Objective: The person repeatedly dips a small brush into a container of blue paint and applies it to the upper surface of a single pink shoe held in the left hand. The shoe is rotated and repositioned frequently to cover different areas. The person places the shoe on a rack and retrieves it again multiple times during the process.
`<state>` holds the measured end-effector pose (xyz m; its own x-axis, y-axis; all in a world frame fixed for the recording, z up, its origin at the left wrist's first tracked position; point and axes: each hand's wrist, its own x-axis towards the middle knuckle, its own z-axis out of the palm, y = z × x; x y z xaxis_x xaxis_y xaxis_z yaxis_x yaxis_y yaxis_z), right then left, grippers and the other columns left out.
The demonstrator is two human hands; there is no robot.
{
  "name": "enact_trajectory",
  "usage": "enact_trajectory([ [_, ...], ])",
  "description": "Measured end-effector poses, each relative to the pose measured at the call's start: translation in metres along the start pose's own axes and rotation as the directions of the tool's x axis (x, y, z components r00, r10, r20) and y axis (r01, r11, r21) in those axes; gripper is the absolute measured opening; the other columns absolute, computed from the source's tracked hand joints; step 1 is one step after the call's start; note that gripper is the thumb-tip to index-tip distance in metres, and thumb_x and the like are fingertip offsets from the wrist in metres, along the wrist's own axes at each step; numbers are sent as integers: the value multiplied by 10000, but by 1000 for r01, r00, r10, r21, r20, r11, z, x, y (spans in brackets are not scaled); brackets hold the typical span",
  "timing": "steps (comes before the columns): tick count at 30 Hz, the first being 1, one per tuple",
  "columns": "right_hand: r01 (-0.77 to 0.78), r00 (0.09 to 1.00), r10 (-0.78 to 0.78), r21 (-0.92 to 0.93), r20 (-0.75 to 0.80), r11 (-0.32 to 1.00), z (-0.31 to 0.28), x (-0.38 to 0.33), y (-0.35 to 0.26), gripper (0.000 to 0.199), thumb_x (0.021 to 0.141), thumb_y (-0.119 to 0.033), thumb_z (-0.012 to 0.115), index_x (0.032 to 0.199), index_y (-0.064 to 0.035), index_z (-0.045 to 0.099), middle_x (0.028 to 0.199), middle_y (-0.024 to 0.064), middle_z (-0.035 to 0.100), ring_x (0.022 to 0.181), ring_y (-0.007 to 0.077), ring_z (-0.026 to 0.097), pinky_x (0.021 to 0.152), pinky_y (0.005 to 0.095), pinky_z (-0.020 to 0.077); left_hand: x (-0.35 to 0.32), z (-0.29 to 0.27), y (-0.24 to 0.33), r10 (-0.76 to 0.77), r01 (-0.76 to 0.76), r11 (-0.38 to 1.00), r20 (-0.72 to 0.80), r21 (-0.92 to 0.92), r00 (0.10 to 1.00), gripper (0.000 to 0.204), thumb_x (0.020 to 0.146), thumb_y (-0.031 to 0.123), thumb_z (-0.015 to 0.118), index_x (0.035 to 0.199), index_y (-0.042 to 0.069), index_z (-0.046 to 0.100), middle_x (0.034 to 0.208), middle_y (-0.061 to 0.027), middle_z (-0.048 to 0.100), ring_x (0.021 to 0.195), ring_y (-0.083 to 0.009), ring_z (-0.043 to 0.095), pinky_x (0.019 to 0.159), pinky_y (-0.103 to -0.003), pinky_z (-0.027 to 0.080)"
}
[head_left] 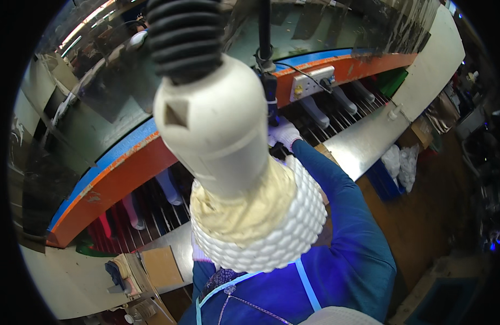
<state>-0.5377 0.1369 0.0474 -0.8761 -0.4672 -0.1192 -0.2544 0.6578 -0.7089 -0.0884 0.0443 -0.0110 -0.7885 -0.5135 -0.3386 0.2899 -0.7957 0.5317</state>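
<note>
White-gloved right hand [284,133] is closed on dark hanging tool handle [271,97], centre frame; left hand is hidden behind cream shoe last [217,124], state can't be told.

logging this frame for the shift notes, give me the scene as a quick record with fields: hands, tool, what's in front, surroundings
right hand: white-gloved right hand, blue sleeve, gripping a dark hanging tool
left hand: hidden behind the object in front
in front: large white shoe last with cream lining, wrapped in white dimpled foam
conveyor: orange and blue conveyor rail with lasts on a rod rack
surroundings: grey socket box, white bags by the bench
</note>
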Motion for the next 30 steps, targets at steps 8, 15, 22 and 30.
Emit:
enact_trajectory([
  [8, -56, 961, -213, 877, 177, 478, -26, -146, 20, 268, 817, -112, 716, 912, -106, 466, 857, 10, 569, 759, 111, 599, 683, 267, 512, 36, 64, -19, -33, 12, 992, 168, 126, 985, 693, 947, 456, 592, 1467, 50, 378, 1439, -163, 487, 1291, -318, 506, 1077, -519, 408],
  [15, 157, 841, -530, 889, 108, 430, -31, -261, 36, 623, 761, -204, 843, 1207, -48, 437, 1046, 45, 604, 978, 142, 613, 868, 293, 505, -17, 92, -59, -251, 232, 968, 372, 95, 894, 716, 909, 432, 669, 1450, 51, 395, 1410, -146, 522, 1269, -302, 534, 1068, -525, 429],
  [22, -23, 927, -278, 777, 252, 629, -23, -309, 86, 427, 949, -257, 651, 1255, -12, 484, 1131, 116, 656, 1020, 188, 636, 905, 329, 505, -72, 64, -75, -133, 116, 989, 219, 86, 967, 689, 767, 270, 825, 1336, 49, 506, 1245, -130, 627, 1146, -313, 614, 971, -545, 504],
  [30, 105, 992, -114, -146, -52, 984, -14, -318, 165, 140, 950, -243, 592, 959, -103, 582, 756, 67, 621, 661, 176, 596, 612, 355, 451, -115, 55, -19, 338, -338, 941, 11, 3, 941, 734, 700, 456, 853, 1286, 115, 571, 1130, -72, 687, 1040, -243, 645, 990, -541, 488],
])
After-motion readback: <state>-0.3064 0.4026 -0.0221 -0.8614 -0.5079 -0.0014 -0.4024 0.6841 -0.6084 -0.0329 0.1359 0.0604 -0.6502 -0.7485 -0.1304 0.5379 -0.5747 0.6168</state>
